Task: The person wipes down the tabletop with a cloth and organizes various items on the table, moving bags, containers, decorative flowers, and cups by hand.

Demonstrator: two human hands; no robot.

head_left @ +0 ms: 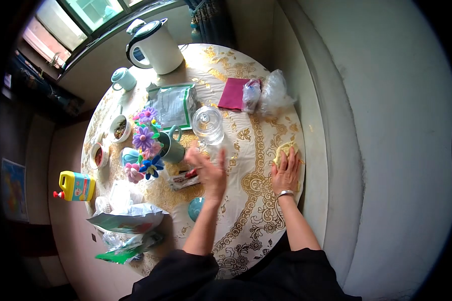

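A patterned white and gold cloth covers the round table (243, 200). My right hand (286, 173) presses on a pale yellow cloth (285, 148) near the table's right edge, its fingers laid over the cloth. Raised over the middle, my left hand (209, 170) is slightly blurred, fingers apart, holding nothing. Just beyond it stands a clear lidded glass jar (208, 125). To its left are a grey-green mug (173, 146) and felt flowers (144, 138). A small red and clear packet (183, 179) lies beside my left hand, and a teal round object (196, 208) is partly behind my left forearm.
At the back are a white kettle (158, 50), a light blue cup (124, 79), a foil bag (173, 105), a magenta packet (232, 94) and plastic bags (274, 94). Two bowls (120, 128), a yellow bottle (77, 186) and more bags (128, 219) sit left. A wall borders the right edge.
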